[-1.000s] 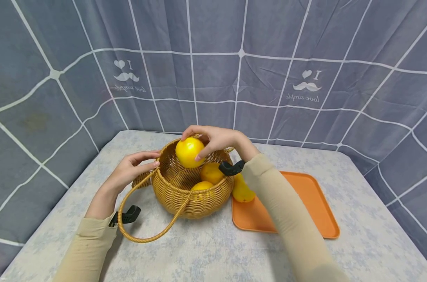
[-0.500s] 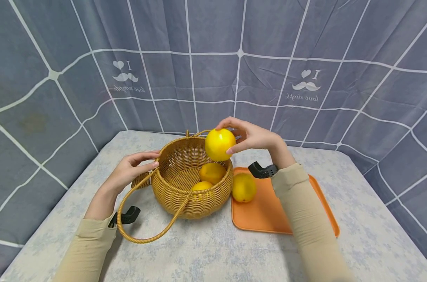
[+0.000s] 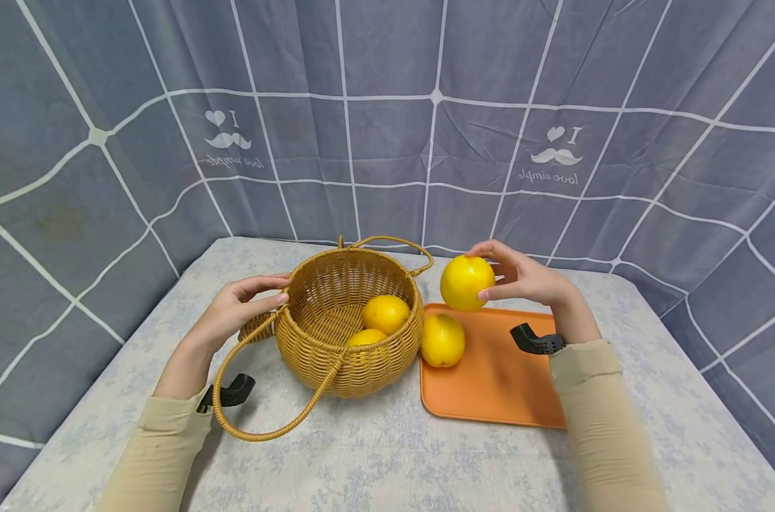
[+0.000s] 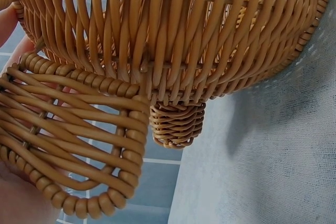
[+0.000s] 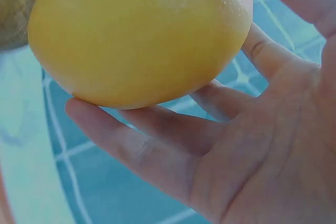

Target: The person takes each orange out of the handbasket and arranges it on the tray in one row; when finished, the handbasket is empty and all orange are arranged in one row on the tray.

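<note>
My right hand (image 3: 528, 279) holds a large yellow citrus fruit (image 3: 467, 282) between thumb and fingertips, above the far left part of the orange tray (image 3: 503, 387). The right wrist view shows the fruit's glossy, pored skin (image 5: 136, 40) with fingers curled round it. My left hand (image 3: 237, 309) pinches the left rim of the round wicker basket (image 3: 345, 370). In the left wrist view a woven flap (image 4: 73, 135) on the basket's side hides most of that hand. Inside the basket lie two yellow fruits, one (image 3: 386, 314) at the right wall and another (image 3: 366, 337) partly behind the front rim.
Another yellow fruit (image 3: 442, 341) sits on the tray's left side, close against the basket. One basket handle (image 3: 259, 435) hangs out toward the front left; the other handle (image 3: 394, 240) leans toward the back. A grey checked curtain (image 3: 387, 142) stands behind the patterned tabletop (image 3: 362, 462).
My right hand has lifted the yellow citrus fruit out of the basket and carried it right, over the tray. My left hand and the basket have stayed in place.
</note>
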Tool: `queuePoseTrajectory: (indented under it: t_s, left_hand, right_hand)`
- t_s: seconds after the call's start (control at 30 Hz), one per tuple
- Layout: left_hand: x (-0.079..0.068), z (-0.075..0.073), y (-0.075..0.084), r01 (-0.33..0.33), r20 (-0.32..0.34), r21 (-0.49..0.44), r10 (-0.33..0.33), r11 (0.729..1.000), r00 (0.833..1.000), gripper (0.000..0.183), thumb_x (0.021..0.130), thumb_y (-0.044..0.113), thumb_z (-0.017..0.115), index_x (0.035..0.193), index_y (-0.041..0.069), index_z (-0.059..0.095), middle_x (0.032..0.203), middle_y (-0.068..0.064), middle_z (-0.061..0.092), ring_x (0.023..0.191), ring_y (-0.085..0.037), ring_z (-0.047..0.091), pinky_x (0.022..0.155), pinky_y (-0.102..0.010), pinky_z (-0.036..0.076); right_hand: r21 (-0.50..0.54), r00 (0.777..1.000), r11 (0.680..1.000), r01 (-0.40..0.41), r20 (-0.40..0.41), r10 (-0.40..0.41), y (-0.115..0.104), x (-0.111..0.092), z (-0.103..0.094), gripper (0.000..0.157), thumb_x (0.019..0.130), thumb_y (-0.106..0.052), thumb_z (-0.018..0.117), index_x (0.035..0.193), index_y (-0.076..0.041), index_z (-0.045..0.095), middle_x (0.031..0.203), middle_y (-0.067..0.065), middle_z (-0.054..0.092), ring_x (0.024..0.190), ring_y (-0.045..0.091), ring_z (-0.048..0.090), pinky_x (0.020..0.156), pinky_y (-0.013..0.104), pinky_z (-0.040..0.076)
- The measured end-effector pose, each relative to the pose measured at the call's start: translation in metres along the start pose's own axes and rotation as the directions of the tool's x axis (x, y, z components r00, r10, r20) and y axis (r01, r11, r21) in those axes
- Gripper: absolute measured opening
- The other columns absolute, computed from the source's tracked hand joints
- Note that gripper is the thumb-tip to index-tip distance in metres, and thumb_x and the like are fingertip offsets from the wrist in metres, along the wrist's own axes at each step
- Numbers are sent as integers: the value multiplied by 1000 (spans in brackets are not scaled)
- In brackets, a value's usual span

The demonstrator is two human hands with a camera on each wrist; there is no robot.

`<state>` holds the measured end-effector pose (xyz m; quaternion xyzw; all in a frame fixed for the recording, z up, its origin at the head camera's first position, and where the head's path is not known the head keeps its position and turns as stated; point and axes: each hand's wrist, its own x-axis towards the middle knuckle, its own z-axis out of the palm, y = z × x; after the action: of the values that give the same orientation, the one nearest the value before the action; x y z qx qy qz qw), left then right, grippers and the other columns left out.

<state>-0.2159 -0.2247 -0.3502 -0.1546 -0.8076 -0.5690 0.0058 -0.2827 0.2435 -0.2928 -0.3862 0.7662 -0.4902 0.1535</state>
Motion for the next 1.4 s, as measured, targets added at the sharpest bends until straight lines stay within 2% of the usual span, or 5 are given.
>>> queuePoseTrajectory:
  t_s: [0.47,0.7,1.0,1.23,1.4]
  left_hand:
    - [0,1,1,-1,-6,-10,1,1000,1000,39,90,23,65,122,0,60,138,-13,48,135,-29,30,108,-53,22]
    - [-1,1,0,3,-8,-3,-3,1000,1000,39,90,23,66,122,1,60,137,-10,49,134,-29,31,108,-53,23]
    - [0,1,0,-8,-16,12,9,1000,1000,39,90,23,66,122,1,61,136,-11,50,133,-30,32,107,-53,23]
    - [0,1,0,-5,-17,-2,5,1000,1000,40,90,23,66,122,0,60,137,-11,50,134,-31,31,108,-54,22]
    - [0,1,0,-6,-16,-4,6,1000,1000,40,89,24,66,121,0,60,137,-10,50,134,-30,32,108,-53,22]
  right_hand:
    - [-49,979,987,-150,-144,141,57,-60,4,54,82,-5,70,129,-7,45,130,8,43,117,21,45,89,34,48]
    - [-59,961,971,-232,-170,219,73,-73,12,54,82,-13,72,129,-11,46,130,8,45,120,30,40,96,47,38]
    - [-39,959,963,-268,-110,262,89,-78,19,51,84,-14,70,129,-13,47,132,9,45,119,32,39,98,49,34]
    - [-1,944,946,-324,-65,323,89,-75,23,53,87,-17,67,133,-15,42,139,18,37,119,35,39,83,41,50]
    - [36,935,935,-353,-36,354,89,-76,25,52,88,-18,65,134,-14,41,138,19,36,112,34,45,79,41,53]
